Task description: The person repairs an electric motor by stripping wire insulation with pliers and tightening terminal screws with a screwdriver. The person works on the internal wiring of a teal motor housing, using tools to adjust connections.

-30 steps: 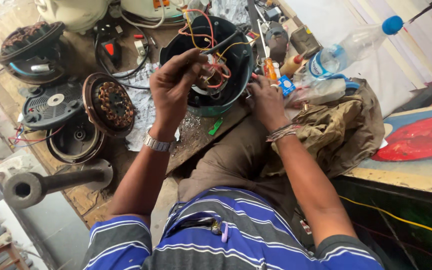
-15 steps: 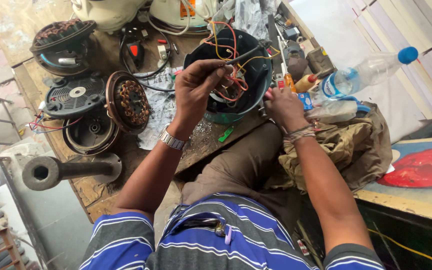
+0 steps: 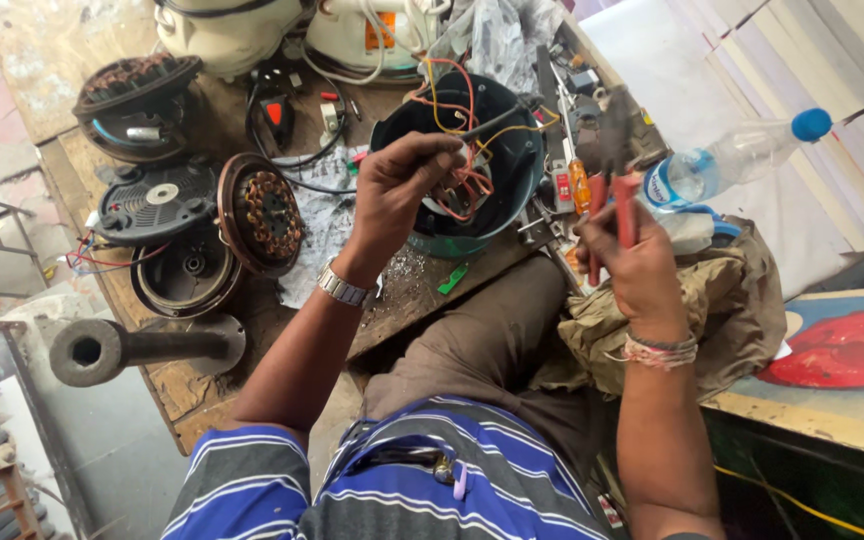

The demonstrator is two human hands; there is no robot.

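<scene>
**Motor open on the desk, wiring in hand**

A worn wooden desk [image 3: 202, 385] crowded with fan parts fills the room in front of the seated person. Nearest, the right hand [image 3: 632, 265] is raised over the desk edge, its fingers clenched around red-handled pliers [image 3: 620, 190], the dark nose pointing up and away. Just beyond, the left hand [image 3: 402, 190] pinches a bunch of coloured wires [image 3: 457, 195] that rise out of the round dark motor housing [image 3: 512, 150], which sits at the desk's middle. I'd judge the job partway: the housing is open and the leads are pulled out, but nothing looks joined or closed up yet. To the left lie a copper-wound stator [image 3: 262, 215] and loose covers, still apart. Farther right, a clear plastic bottle [image 3: 732, 165] rests on its side.
</scene>
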